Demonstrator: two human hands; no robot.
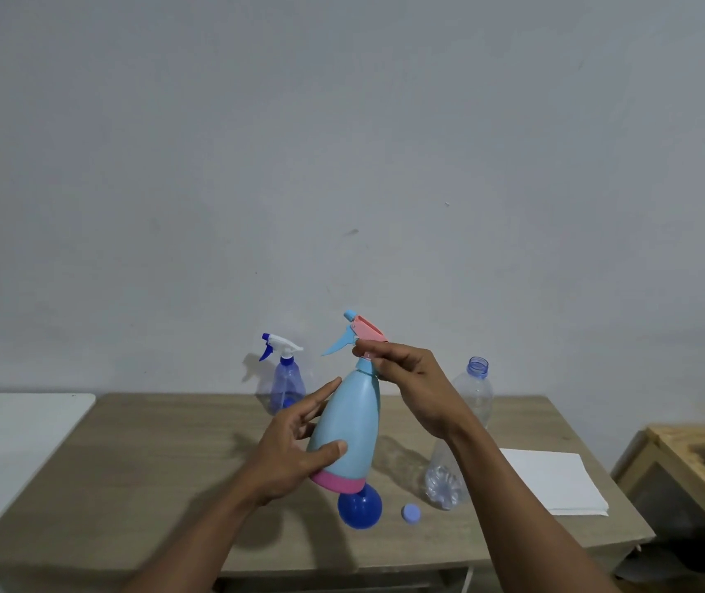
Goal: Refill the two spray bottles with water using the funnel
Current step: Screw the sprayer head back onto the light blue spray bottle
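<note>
Spray bottles, two of them, are in view. The light-blue spray bottle [348, 430] with a pink base band is held up above the wooden counter [162, 464], tilted so its top leans away and to the right. The left hand [295, 447] is wrapped around its lower body, thumb across the front and fingers along the left side. The right hand [406, 378] pinches the neck just under the pink and blue trigger head [359, 333], fingers closed on the collar. The head sits on the bottle.

The clear blue spray bottle [284, 383] stands upright at the back of the counter, against the wall, its white and blue trigger on top.

A blue funnel [360, 509] lies on the counter just below the held bottle, partly hidden by its base. Just beside it to the right lies a small blue cap [411, 514]. A clear plastic water bottle [457, 442] stands uncapped behind the right forearm; whether it holds water cannot be told. A white sheet [556, 485] lies near the counter's right edge.
</note>
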